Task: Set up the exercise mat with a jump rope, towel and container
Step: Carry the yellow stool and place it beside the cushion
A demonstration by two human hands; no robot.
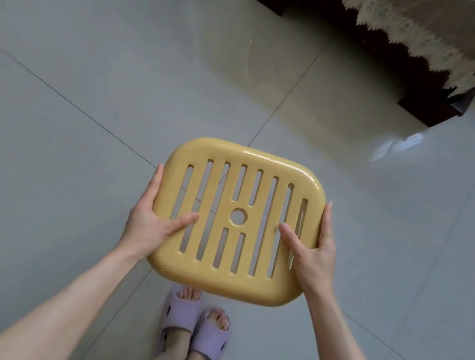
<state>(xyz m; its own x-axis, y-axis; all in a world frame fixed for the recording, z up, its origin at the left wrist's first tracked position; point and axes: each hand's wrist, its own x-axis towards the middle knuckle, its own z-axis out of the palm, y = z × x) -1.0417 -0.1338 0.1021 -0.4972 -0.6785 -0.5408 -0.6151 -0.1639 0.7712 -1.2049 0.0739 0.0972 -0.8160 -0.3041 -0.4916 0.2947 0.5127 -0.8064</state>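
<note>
Thumbs lie flat on the top of a yellow slotted stool, one near each lower corner, and the other fingers of both hands wrap around its side edges. The left hand grasps the left edge, thumb pointing in toward the middle slots; the right hand grasps the right edge in the same way, its fingers running up along the rim. The stool is held level in the air between the two hands, above the floor, its round centre hole and long slots facing up, with floor tiles visible through the slots. Both bare forearms reach in from the bottom corners. Below the stool stand two feet in lilac slippers, close together. The floor is pale glossy tile with dark grout lines. At the upper right stands dark wooden furniture draped in a cream lace cloth, well apart from the stool.
</note>
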